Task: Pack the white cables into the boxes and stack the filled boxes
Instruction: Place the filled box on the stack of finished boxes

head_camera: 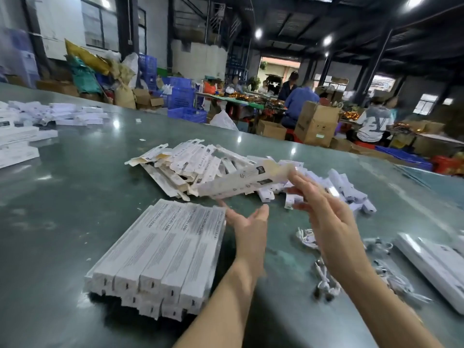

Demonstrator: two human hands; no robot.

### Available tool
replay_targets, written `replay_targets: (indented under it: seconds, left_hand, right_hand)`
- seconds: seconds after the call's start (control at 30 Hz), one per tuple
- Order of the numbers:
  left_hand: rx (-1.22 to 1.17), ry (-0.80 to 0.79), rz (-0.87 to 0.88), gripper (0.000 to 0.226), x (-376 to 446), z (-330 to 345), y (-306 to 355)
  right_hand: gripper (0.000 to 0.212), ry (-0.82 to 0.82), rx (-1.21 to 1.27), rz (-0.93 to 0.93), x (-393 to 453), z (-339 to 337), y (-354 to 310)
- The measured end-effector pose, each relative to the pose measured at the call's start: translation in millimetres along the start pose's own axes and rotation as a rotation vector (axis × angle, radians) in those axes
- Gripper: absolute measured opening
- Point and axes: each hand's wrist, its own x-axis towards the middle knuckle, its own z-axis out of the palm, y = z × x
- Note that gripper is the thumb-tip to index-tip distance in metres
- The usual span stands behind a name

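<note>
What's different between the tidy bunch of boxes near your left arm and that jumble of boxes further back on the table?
The near stack lies in neat parallel rows, layered; the far pile is strewn at all angles. The near stack's boxes look closed with end flaps shut; many in the far pile show open flaps and brownish insides. Both are long, slim white printed cartons on the same green table.

right hand (331,217): fingers on a long box (241,183), held tilted | left hand (248,222): spread, empty, beside stacked boxes (160,249) | white cables (324,275) on table (50,247)
</note>
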Motion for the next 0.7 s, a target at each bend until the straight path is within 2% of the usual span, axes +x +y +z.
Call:
replay_targets:
  seconds: [0.03, 0.07, 0.17, 0.23, 0.3, 0.37, 0.47, 0.53, 0.6, 0.67, 0.7]
  left_hand:
    - [-0.028, 0.102, -0.024, 0.101, -2.5, 9.9, 4.4]
    - [0.015, 0.119, -0.004, 0.105, -3.6, 16.0, 5.9]
    - [0.332, 0.139, 0.31, 0.104, -12.8, 14.7, 5.2]
    - [0.474, 0.152, 0.412, 0.1, -16.5, 13.2, 8.3]
    - [0.571, 0.162, 0.429, 0.087, -19.0, 11.6, 12.4]
    - [0.591, 0.152, 0.486, 0.064, -19.2, 12.7, 17.4]
    - [0.432, 0.03, 0.356, 0.032, -20.2, 16.5, 18.6]
    - [0.35, 0.003, 0.254, 0.042, -19.7, 17.9, 19.5]
    - [0.278, -0.014, 0.19, 0.049, -17.1, 18.4, 20.7]
    - [0.229, -0.045, 0.135, 0.048, -14.8, 18.4, 21.8]
    - [0.196, -0.068, 0.105, 0.049, -13.6, 17.7, 21.7]
  right_hand:
    - [0.028, 0.019, 0.049, -0.004, -7.6, -8.4, 3.5]
    - [0.027, 0.026, 0.069, -0.003, -12.0, -12.0, 5.9]
    - [0.035, 0.068, 0.057, -0.021, -25.1, -14.4, 11.5]
    - [0.034, 0.057, 0.09, -0.015, -30.4, -16.0, 14.5]
    - [0.027, 0.057, 0.134, 0.005, -31.9, -17.3, 14.6]
    - [0.023, 0.029, 0.191, 0.009, -31.1, -19.8, 12.4]
    - [0.022, -0.046, 0.256, -0.048, -30.9, -17.5, 6.0]
    - [0.018, 0.032, 0.275, 0.005, -29.9, -17.5, 7.4]
    - [0.014, 0.185, 0.082, 0.106, -27.8, -19.3, 18.7]
    - [0.026, 0.203, -0.221, 0.206, -26.6, -22.1, 28.2]
    - [0.034, 0.177, -0.282, 0.23, -26.6, -23.3, 32.9]
